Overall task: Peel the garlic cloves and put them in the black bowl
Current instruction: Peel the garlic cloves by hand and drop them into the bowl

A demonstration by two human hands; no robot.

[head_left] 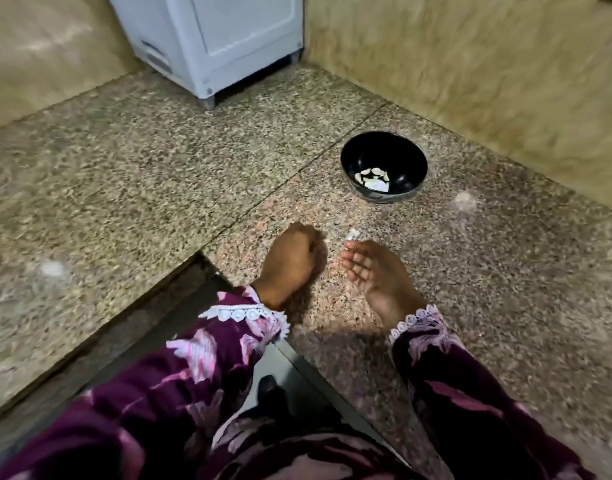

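Right hand [374,275], lower centre of the frame: the fingers [358,263] are lying nearly straight and together, palm turned up, and at their tips a small white scrap [352,234], a garlic clove or a flake of its skin, is sitting; whether it is being pinched or merely touched cannot be told through the blur. Left hand [290,258], just beside it to the left: the fingers are curling into a fist, knuckles up; what the fist is enclosing, if anything, is hidden.

Outward, toward the upper right, the black bowl [413,157] is standing on the speckled stone counter [142,161], well apart from both hands, with several pale peeled cloves [372,174] resting in its bottom. A white appliance [221,39] is occupying the top centre.

Risks, as judged: the white scrap is so lightly supported that it is likely to slip off onto the counter during the reach to the bowl; loose skin is liable to travel in with the clove, since the bowl seems to be holding a papery piece already.
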